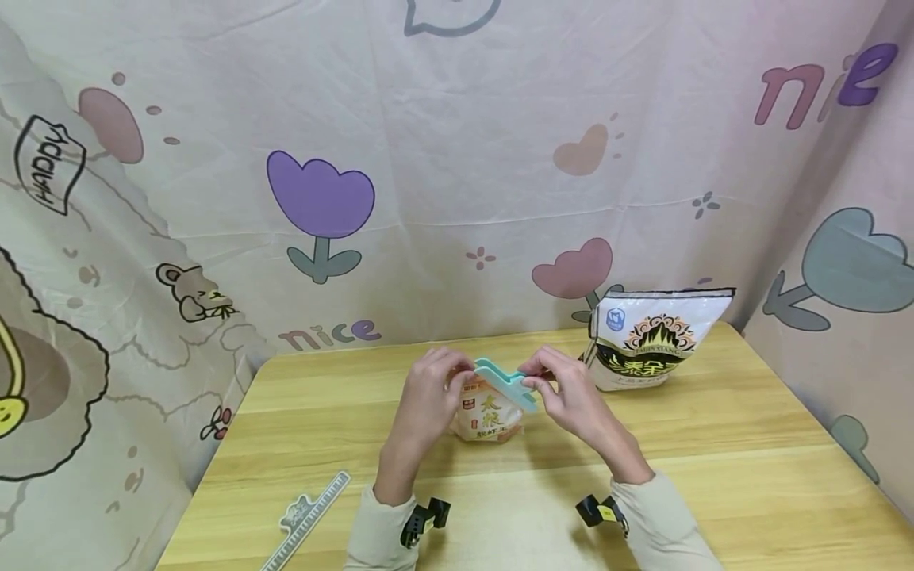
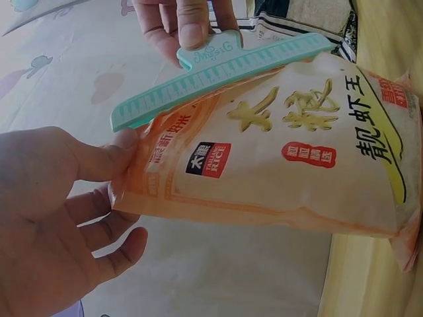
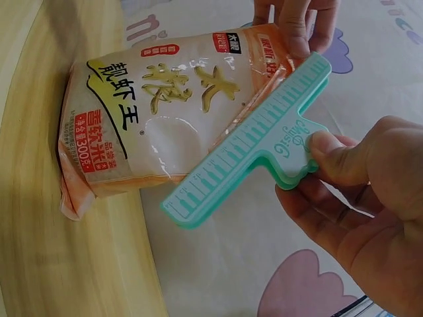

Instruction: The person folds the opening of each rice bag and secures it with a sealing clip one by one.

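Observation:
A small orange and white rice bag (image 1: 489,414) stands upright on the wooden table. My left hand (image 2: 59,211) pinches its top corner between thumb and fingers. In my right hand (image 3: 370,191) is a mint-green bag clip (image 3: 254,142), held by its handle tab between thumb and fingertips. The long clip slants across the bag's top edge, with one end near my left fingertips and the other angled down over the front. Piano-key marks and the word "Music" show on its face.
A larger white rice bag (image 1: 643,341) stands behind and to the right on the table (image 1: 343,404). Toward the front left lies a grey-white clip (image 1: 305,519) with similar key marks. A printed curtain (image 1: 457,159) hangs behind the table and along its sides.

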The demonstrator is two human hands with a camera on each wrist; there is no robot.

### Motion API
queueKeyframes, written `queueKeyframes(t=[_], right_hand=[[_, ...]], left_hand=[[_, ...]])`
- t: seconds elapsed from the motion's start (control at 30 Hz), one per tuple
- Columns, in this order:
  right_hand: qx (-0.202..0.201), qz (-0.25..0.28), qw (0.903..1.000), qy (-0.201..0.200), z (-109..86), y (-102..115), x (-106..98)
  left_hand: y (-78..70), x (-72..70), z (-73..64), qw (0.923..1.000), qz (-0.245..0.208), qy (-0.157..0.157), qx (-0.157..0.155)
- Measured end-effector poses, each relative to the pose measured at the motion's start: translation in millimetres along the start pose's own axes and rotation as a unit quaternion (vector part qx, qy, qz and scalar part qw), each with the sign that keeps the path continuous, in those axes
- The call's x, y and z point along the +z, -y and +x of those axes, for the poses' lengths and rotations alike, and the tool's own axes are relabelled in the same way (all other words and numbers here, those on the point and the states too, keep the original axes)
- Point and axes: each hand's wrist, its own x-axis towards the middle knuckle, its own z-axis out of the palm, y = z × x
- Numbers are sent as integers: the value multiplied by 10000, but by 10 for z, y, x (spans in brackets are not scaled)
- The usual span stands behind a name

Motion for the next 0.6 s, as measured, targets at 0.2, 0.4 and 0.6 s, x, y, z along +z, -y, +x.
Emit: queueKeyframes(t=[0.2,0.4,0.6], right_hand=[[-92,-57,9999,32,4,1,10],[-249,-53,9997,64,15,4,13],[-187,-63,9996,222,32,33,-1]], left_hand=[[9,-31,7,9999,-109,-7,39],[22,-66,15,9999,-14,-30,96],[21,-88,8,9991,421,60,-38]])
